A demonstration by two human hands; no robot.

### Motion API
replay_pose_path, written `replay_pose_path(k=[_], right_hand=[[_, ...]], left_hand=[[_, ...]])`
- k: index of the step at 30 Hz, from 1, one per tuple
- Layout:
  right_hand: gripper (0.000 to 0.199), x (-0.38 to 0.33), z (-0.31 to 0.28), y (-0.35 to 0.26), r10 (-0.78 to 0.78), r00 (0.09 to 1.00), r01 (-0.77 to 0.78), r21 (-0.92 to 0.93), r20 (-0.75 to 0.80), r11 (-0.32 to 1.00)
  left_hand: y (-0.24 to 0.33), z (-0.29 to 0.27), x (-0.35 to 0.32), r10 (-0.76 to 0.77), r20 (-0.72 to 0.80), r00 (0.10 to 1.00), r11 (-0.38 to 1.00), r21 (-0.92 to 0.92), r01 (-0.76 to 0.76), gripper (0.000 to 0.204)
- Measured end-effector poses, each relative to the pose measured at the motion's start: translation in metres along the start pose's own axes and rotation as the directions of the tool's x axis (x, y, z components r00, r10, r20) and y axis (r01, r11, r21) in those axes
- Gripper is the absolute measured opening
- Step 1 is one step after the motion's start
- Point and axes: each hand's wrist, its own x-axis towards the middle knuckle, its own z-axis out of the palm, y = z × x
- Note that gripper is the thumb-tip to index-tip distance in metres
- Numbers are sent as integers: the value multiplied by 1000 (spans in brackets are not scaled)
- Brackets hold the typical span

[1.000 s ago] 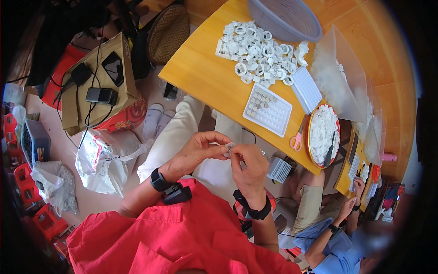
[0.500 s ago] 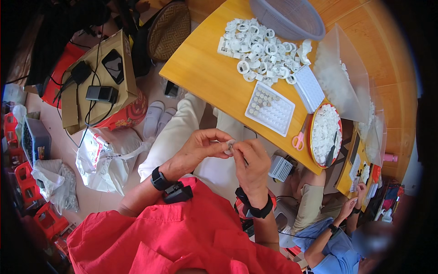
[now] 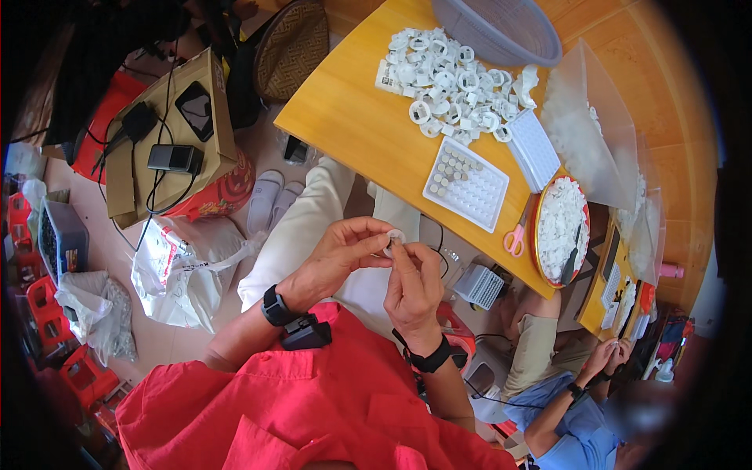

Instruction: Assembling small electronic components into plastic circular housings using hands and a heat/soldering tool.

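1. The person's left hand (image 3: 333, 254) and right hand (image 3: 413, 286) are close together over the lap, just as they were a moment ago. Hardly anything has moved but the view, which has shifted a little.
2. The small white ring (image 3: 394, 237) sits between both hands. The left fingers (image 3: 368, 235) are pinched on it. The right fingers (image 3: 407, 254) press on it from the other side.
3. Since the hands have stayed put, the work on this one ring looks still under way, not finished.
4. The ring is mostly hidden by fingertips, so its shape is hard to make out.
5. Farther off, the yellow desk (image 3: 352, 117) holds a white tray (image 3: 467, 183) with small grey pieces in some holes. They are too small to tell what they are.
6. Beyond it lies a pile of white rings (image 3: 446, 78), and a grey basket (image 3: 501, 27) is cut off at the top edge.
7. Another person's hands (image 3: 607, 356) at the lower right are tiny and blurry.
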Motion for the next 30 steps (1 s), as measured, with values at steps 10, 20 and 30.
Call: replay_pose_path(k=[10,20,30], right_hand=[[32,1,-10,-2,230,968,-248,230,100,941],[27,2,-10,0,313,946,-324,307,86,895],[13,11,-17,1,352,925,-374,186,142,908]], left_hand=[[-2,-1,3,-27,-7,1000,998,-52,26,23],[-5,-3,5,-40,21,999,995,-86,42,23],[-8,2,2,-14,5,1000,992,125,13,19]])
